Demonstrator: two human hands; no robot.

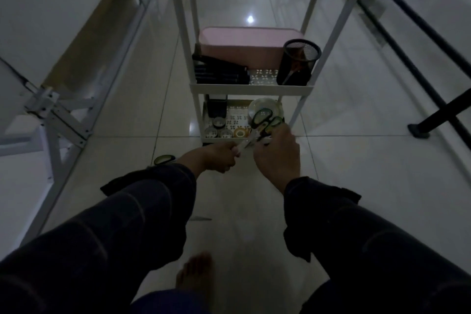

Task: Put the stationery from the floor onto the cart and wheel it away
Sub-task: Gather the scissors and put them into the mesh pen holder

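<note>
A white three-tier cart (251,89) stands on the tiled floor in front of me. Black-and-green scissors (262,120) hover at the front edge of its lowest tray. My right hand (277,155) grips them near the handles, and my left hand (219,157) pinches the blade end. The lowest tray holds several tape rolls (239,132), a large clear roll (263,107) and a black box (216,108). On the middle tray sit a pink box (244,43), black markers (220,72) and a black mesh pen cup (298,61). Another green-handled pair of scissors (164,159) lies on the floor by my left wrist.
A white table frame with metal brackets (51,109) runs along the left. Black rails and a stand foot (418,132) cross the floor at the right. My bare foot (196,273) rests on the tiles below. A thin dark object (201,218) lies on the floor between my arms.
</note>
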